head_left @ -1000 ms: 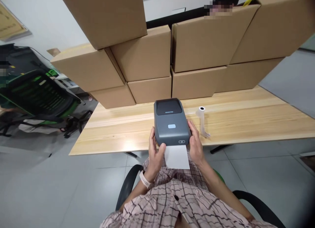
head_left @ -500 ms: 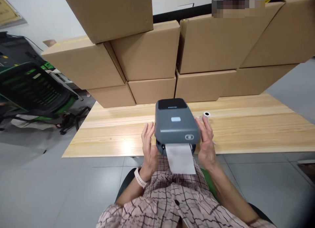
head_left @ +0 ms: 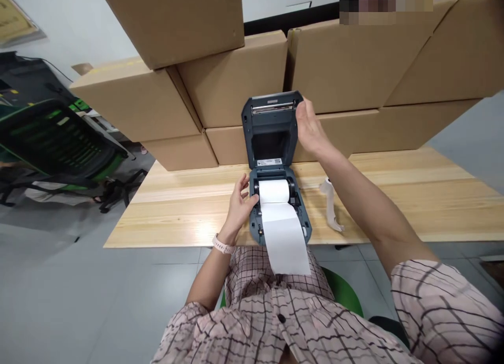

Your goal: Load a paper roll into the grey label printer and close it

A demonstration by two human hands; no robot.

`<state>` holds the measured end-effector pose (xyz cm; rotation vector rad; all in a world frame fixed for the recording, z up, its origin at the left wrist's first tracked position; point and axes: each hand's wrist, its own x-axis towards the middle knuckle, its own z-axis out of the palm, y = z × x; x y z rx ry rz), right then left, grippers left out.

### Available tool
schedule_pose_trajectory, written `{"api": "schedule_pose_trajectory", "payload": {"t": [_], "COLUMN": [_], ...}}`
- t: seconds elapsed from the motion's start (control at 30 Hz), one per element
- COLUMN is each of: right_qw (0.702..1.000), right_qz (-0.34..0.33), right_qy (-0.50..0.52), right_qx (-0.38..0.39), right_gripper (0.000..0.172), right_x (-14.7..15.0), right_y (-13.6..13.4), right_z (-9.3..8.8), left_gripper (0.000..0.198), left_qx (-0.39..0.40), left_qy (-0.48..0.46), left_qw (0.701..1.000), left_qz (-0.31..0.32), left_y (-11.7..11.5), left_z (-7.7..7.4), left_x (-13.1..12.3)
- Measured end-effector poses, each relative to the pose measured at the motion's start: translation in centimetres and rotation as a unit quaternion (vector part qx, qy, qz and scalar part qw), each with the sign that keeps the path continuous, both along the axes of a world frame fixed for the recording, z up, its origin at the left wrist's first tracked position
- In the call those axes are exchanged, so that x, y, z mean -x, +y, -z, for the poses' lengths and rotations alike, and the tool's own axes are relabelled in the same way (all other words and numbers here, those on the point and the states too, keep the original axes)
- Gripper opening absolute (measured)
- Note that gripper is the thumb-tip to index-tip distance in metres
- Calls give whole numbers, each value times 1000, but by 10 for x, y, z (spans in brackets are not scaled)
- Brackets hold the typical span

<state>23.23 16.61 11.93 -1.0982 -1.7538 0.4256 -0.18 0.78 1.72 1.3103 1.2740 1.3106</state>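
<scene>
Left hand (head_left: 239,207): thumb and fingers parted; thumb at the left edge of the printer base (head_left: 304,217), fingers beside its outer left side.
Printer base: immediately right of the left hand, on the wooden table (head_left: 165,217), at the near edge.
Printer lid (head_left: 271,128): raised upright behind the base, inner face toward the wearer; cardboard boxes (head_left: 236,91) stand behind.
Paper roll (head_left: 274,191): seated in the base, right of the left thumb.
Paper strip (head_left: 285,238): unwound from the roll, extending past the base's front.
Right hand (head_left: 310,128): closed around the lid's upper right edge, above and behind the paper roll.
Loose paper (head_left: 331,212): on the table, right of the base, near the right forearm.
</scene>
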Motion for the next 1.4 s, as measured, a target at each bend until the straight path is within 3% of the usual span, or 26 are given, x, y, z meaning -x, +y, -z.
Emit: {"api": "schedule_pose_trajectory", "payload": {"t": [0.07,0.13,0.23,0.3,0.33,0.4,0.47,0.53,0.6,0.73,0.9,1.07,1.13,1.23,1.3,1.4], "right_qw": [1000,999,984,975,978,978,935,878,836,806,826,861,881,919,942,952], "right_qz": [2,15,66,64,31,-75,-165,-206,-231,-262,-322,-424,-399,-290,-214,-162], "right_qy": [-1,-6,10,0,-37,-168,-313,-412,-467,-484,-403,-192,-90,-13,-34,-91], "right_qx": [-1,-39,-164,-214,-202,-102,40,130,170,215,225,207,238,268,257,243], "right_gripper": [80,73,60,44,37,33,42,60,74,88,98,98,100,100,95,88], "right_x": [1,2,2,4,5,9,14,20,27,42,32,-32,-64,-98,-108,-108], "right_y": [15,10,-32,-68,-82,-101,-103,-94,-82,-67,-60,-71,-82,-96,-97,-86], "right_z": [0,0,0,4,7,15,22,26,28,25,9,-18,-22,-18,-12,0], "left_gripper": [85,85,84,83,83,82,81,79,79,78,77,75,76,77,78,80], "left_qx": [18,34,49,54,58,74,98,119,126,97,89,85,87,90,97,103], "left_qy": [0,19,98,178,214,266,297,318,333,372,365,330,327,329,332,335], "left_qw": [1000,999,994,983,975,961,950,940,934,922,925,939,940,939,937,936], "left_qz": [16,21,13,-9,-18,-20,-7,6,23,49,52,52,51,50,47,42], "left_y": [-5,-7,-6,-5,-5,-6,-7,-8,-8,-6,-6,-9,-9,-8,-8,-8], "left_z": [0,-4,-13,-18,-20,-24,-29,-33,-37,-41,-40,-40,-39,-38,-39,-41], "left_x": [0,-1,-3,-4,-4,-5,-5,-5,-5,-3,-1,-1,-1,-1,-2,-3]}}
